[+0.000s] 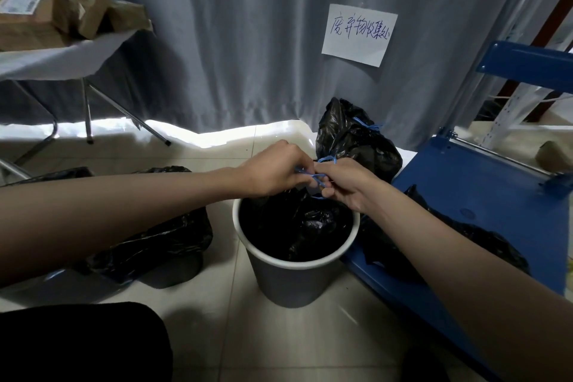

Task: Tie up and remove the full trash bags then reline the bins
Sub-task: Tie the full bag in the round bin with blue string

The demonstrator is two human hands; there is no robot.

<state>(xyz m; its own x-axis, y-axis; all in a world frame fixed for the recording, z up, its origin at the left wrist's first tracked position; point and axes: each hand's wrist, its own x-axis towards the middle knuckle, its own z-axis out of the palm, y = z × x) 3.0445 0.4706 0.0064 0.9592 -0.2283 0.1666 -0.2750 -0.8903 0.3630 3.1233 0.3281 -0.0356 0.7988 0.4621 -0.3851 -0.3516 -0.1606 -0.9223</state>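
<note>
Directly under both hands, the black bag (310,223) sits inside the white bin (291,276), its blue drawstring (313,178) pinched by the curled left hand (276,169) and right hand (344,186). Draw the loops snug and knot them before lifting. Beyond the right hand stands a tied bag (350,139); a blue cart (483,195) crowds that side, and another black bag (155,239) lies beneath the left forearm.

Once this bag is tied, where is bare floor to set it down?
Bare tile lies in front of the bin, toward the camera, and behind the left hand up to the curtain. Black bags crowd the bin's left, right and back-right.
</note>
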